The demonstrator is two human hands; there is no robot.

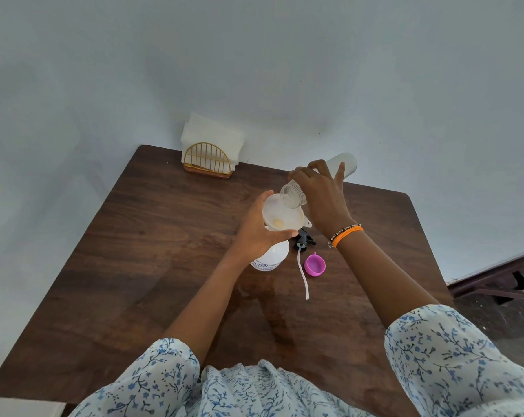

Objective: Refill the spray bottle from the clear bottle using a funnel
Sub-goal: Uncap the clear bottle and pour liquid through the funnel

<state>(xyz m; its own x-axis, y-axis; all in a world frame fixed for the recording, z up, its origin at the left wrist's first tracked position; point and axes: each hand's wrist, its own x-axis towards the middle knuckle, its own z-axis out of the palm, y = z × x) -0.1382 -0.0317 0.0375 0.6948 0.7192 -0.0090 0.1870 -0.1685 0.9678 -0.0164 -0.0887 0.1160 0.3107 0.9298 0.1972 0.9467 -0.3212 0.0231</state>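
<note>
Pouring is in hand: the right hand [317, 188] grips the tipped clear bottle [339, 167] over the funnel [280, 218]. The left hand [262, 230] clasps the funnel atop the spray bottle [269, 257]. Next, I judge: tilt further, steadily.

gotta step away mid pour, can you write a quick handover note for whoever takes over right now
Left hand: grips the funnel, steadying it in the neck of the spray bottle, which stands on the table.
Right hand: holds the clear bottle tipped, its open mouth over the funnel's bowl.
Done: spray head with its tube is off and lies on the table right of the spray bottle; pink cap lies beside it. Funnel is seated.
Left: finish pouring, set the clear bottle down, lift the funnel out, screw the spray head back on, recap the clear bottle. Fill level cannot be told.
</note>
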